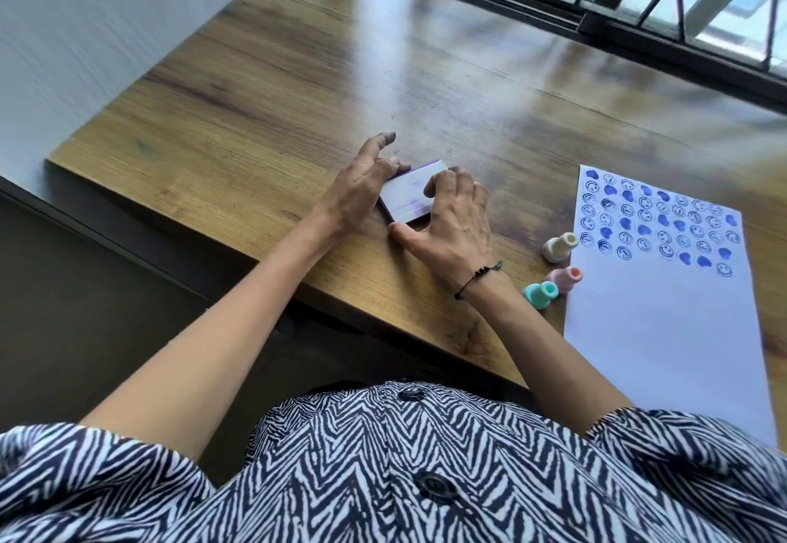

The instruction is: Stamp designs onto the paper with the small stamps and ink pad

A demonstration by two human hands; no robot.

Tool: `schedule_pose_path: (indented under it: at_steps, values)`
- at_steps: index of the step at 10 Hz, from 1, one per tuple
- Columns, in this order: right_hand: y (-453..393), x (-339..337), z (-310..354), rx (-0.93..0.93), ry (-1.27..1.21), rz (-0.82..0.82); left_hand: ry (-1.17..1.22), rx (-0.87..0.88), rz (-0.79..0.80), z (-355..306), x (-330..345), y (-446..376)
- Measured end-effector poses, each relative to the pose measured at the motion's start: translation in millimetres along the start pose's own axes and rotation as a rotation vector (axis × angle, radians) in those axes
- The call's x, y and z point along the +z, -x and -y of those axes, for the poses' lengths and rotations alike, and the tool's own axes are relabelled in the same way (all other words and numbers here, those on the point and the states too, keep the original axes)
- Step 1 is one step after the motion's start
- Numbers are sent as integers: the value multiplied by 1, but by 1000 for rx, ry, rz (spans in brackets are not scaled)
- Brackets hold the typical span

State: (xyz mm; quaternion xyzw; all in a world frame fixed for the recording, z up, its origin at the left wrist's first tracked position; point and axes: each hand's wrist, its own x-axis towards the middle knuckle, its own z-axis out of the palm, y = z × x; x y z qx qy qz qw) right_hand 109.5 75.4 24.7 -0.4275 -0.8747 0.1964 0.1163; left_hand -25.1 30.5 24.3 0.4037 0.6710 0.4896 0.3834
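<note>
Both hands are working the ink pad [406,198] on the table [264,87]: left hand [362,185] pinching its left edge, right hand [451,219] curling fingers over the lid. Judged step: closing or opening it. Three stamps [558,246] are lying beside the half-filled paper [664,321]; next, lift one.

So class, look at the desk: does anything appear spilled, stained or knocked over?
Yes. The cream stamp, pink stamp and mint-green stamp lie tipped over beside the white paper. Purple ink smudges the white ink pad lid, and the left hand has a stained fingertip.
</note>
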Motion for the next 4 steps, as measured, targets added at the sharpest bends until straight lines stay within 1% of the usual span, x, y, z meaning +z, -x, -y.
schedule_pose_path:
  at_steps: [2, 3, 4]
  values:
    - [-2, -1, 0, 19, 26, 44, -42, -2, -14, 2, 0, 0]
    - [-7, -10, 3, 17, -4, 130, -15, -21, 18, -5, -3, -4]
    - [-25, -43, -3, 12, -102, 89, -165, -8, 34, -16, -6, -12]
